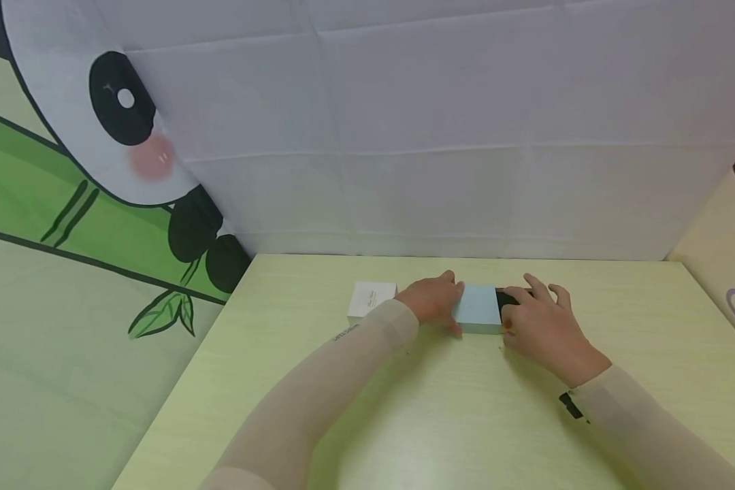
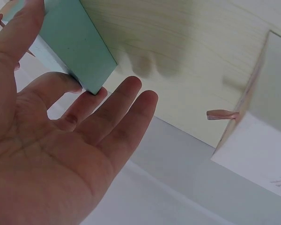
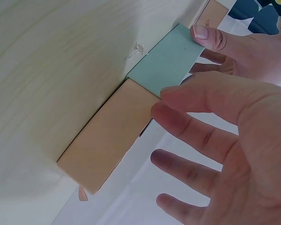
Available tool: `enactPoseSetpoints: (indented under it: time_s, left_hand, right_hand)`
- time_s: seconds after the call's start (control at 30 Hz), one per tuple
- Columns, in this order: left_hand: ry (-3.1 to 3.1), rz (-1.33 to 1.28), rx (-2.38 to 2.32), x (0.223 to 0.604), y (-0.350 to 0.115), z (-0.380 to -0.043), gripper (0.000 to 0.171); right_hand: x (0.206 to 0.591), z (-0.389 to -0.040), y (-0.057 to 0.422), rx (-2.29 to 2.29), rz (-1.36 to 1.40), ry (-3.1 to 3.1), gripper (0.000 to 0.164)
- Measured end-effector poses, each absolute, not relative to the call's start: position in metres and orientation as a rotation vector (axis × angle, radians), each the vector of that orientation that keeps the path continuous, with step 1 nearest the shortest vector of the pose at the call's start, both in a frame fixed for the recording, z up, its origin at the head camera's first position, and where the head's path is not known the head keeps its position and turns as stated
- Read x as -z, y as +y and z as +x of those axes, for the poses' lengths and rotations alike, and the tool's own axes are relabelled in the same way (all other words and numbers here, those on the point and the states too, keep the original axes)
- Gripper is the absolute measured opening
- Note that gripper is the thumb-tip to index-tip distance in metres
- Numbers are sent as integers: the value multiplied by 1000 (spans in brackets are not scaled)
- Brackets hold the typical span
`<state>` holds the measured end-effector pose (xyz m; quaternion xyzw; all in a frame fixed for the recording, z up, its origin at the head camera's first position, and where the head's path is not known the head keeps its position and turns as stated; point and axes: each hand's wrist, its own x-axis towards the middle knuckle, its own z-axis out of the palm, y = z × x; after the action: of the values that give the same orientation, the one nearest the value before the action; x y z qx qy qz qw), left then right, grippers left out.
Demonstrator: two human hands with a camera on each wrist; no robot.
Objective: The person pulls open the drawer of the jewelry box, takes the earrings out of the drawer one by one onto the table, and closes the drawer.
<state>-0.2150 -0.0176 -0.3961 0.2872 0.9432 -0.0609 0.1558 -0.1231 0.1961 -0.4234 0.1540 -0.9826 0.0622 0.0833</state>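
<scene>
A pale blue-green box sleeve (image 1: pixel 476 309) lies on the table with a tan-sided drawer (image 3: pixel 107 133) standing out of its right end. The drawer's inside looks black in the head view. My left hand (image 1: pixel 431 299) grips the sleeve at its left end, thumb on the near side and fingers towards the far side. At the sleeve's open end, my right hand (image 1: pixel 542 330) pinches at the drawer's near upper edge with thumb and index finger. Its other fingers (image 3: pixel 185 171) spread free. A small ribbon tab (image 3: pixel 83 193) sticks out from the drawer's outer end.
A white box (image 1: pixel 370 297) with small print on its lid stands just left of my left hand. Its own ribbon pull (image 2: pixel 222 115) points towards the sleeve. Behind the pale wooden table (image 1: pixel 465 422) hangs a white cloth (image 1: pixel 435 136); a printed cloth covers the left side.
</scene>
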Motion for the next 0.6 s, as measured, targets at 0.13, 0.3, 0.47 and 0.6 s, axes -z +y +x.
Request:
enactPoseSetpoints:
  time_s: [0.13, 0.3, 0.47, 0.6]
  left_hand:
    - [2702, 833, 187, 397, -18, -216, 107]
    - [2708, 851, 182, 398, -18, -218, 105]
    - [2711, 858, 171, 399, -17, -219, 103]
    - [2708, 859, 180, 400, -17, -219, 104]
  right_hand:
    - [423, -123, 196, -197, 462, -2922, 16]
    - [423, -123, 195, -211, 470, -2914, 16]
    - [423, -124, 195, -204, 479, -2927, 15]
    - [424, -124, 195, -202, 483, -2929, 15]
